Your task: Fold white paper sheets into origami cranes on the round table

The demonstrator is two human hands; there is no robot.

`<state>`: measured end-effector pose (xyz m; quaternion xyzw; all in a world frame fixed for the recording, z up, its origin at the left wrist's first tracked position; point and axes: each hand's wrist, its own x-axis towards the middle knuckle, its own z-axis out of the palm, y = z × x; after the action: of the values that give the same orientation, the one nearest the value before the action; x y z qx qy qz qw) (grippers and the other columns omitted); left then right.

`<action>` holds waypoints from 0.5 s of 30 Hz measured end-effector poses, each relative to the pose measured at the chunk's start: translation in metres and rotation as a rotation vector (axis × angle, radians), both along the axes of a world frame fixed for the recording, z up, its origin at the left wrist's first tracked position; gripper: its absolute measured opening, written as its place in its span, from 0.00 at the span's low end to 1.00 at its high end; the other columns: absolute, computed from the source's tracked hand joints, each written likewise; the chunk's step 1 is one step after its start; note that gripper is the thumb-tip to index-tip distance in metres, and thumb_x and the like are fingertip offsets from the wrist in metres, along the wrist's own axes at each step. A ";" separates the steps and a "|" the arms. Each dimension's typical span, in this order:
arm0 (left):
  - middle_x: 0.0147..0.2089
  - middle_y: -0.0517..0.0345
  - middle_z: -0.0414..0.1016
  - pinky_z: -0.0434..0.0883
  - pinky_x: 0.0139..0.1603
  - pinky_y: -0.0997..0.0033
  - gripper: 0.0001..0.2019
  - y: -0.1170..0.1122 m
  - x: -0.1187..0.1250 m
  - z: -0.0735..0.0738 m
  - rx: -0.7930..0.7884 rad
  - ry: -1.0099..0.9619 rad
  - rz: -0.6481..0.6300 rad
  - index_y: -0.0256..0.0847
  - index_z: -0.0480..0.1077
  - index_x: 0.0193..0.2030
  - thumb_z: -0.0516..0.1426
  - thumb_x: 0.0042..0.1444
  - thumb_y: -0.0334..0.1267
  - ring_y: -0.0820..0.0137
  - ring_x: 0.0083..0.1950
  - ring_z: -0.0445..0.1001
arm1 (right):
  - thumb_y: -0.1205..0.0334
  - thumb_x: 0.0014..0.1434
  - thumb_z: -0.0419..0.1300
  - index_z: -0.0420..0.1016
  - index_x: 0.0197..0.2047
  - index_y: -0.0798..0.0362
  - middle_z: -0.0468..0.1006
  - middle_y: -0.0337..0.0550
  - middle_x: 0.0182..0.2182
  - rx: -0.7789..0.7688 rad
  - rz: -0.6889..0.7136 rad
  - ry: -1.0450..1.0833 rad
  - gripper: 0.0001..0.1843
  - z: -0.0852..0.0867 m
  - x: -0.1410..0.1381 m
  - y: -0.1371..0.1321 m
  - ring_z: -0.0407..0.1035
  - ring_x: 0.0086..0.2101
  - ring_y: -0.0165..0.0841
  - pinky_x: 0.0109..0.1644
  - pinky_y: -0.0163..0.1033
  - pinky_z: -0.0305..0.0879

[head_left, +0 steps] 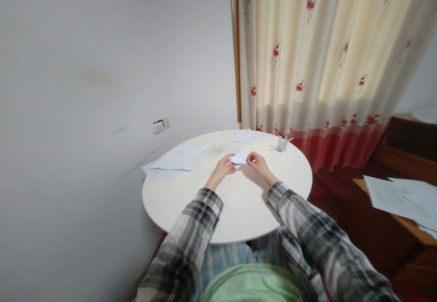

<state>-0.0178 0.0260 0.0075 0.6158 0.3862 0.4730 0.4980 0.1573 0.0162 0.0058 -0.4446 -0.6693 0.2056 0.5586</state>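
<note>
Between my two hands is a small piece of folded white paper, held just above the round white table. My left hand grips its left side, thumb and fingers closed on the edge. At the right edge, my right hand pinches the paper between thumb and fingertips. The exact folds are too small to make out. To the right, near the table's far edge, stands a folded paper crane, apart from both hands.
White paper sheets lie at the table's left edge, and more paper pieces at the back. A wall socket sits beyond. Behind hangs a flowered curtain. Printed papers rest on wooden furniture at right.
</note>
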 end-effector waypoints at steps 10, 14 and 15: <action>0.39 0.51 0.74 0.70 0.37 0.74 0.16 -0.003 -0.005 0.001 -0.130 -0.026 0.028 0.34 0.67 0.41 0.61 0.42 0.29 0.76 0.30 0.74 | 0.70 0.49 0.51 0.64 0.26 0.53 0.67 0.37 0.23 0.190 -0.069 -0.243 0.04 -0.005 -0.002 -0.002 0.60 0.25 0.28 0.31 0.32 0.55; 0.34 0.55 0.76 0.70 0.39 0.73 0.18 -0.002 -0.004 0.001 -0.151 -0.071 0.025 0.34 0.67 0.42 0.62 0.41 0.29 0.75 0.31 0.74 | 0.71 0.50 0.51 0.64 0.26 0.53 0.68 0.38 0.23 0.221 -0.093 -0.270 0.05 -0.004 -0.001 -0.003 0.60 0.26 0.29 0.33 0.33 0.56; 0.33 0.55 0.75 0.70 0.39 0.73 0.19 -0.002 -0.004 0.000 -0.143 -0.087 0.033 0.34 0.67 0.42 0.62 0.40 0.29 0.75 0.30 0.74 | 0.71 0.50 0.51 0.64 0.26 0.52 0.68 0.38 0.23 0.223 -0.095 -0.268 0.05 -0.004 -0.001 -0.003 0.60 0.27 0.29 0.33 0.33 0.56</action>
<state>-0.0220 0.0243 0.0079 0.5509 0.4071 0.4788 0.5491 0.1563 0.0127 0.0021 -0.4344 -0.7347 0.0421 0.5193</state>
